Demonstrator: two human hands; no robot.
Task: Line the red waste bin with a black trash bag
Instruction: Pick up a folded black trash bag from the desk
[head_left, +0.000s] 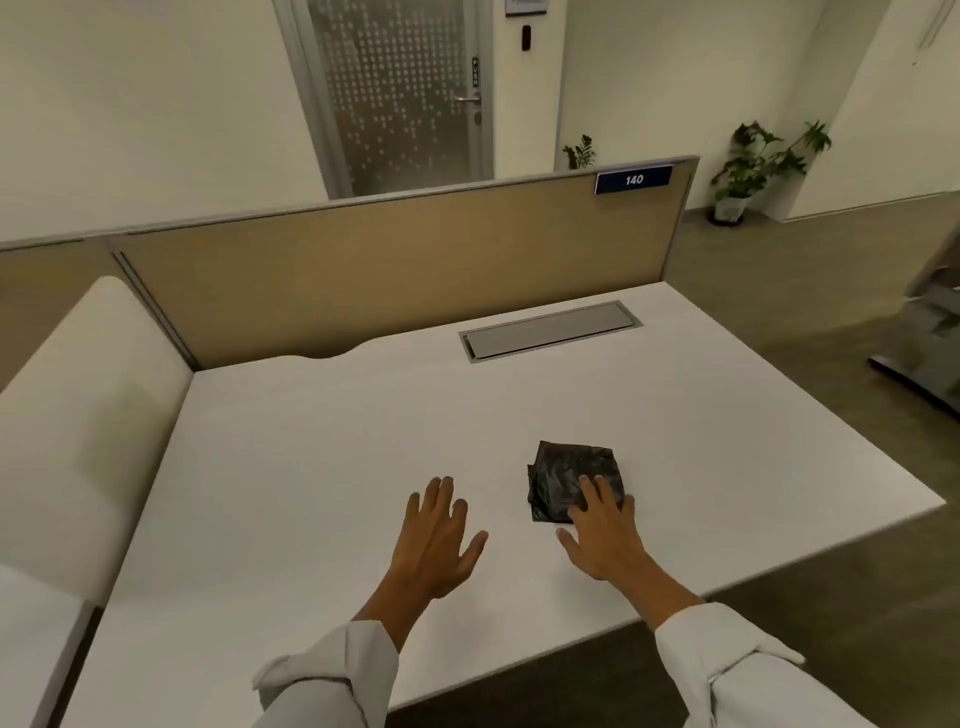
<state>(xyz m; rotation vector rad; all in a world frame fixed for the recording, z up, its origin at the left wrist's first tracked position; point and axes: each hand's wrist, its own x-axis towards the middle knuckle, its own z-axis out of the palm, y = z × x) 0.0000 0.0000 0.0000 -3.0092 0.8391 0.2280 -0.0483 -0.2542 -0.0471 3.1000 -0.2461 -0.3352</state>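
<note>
A folded black trash bag (563, 470) lies on the white desk (337, 415), toward its near right part. My right hand (605, 530) rests flat with its fingertips on the bag's near edge, fingers spread, not closed around it. My left hand (436, 538) hovers open over the bare desk to the left of the bag, fingers apart and holding nothing. No red waste bin is in view.
A tan partition (389, 260) with a "140" sign (634, 180) runs behind the desk. A grey cable hatch (550, 330) sits in the desk's far part. A cream seat back (83, 415) stands at left. Potted plants (758, 166) and a frosted door (400, 88) lie beyond.
</note>
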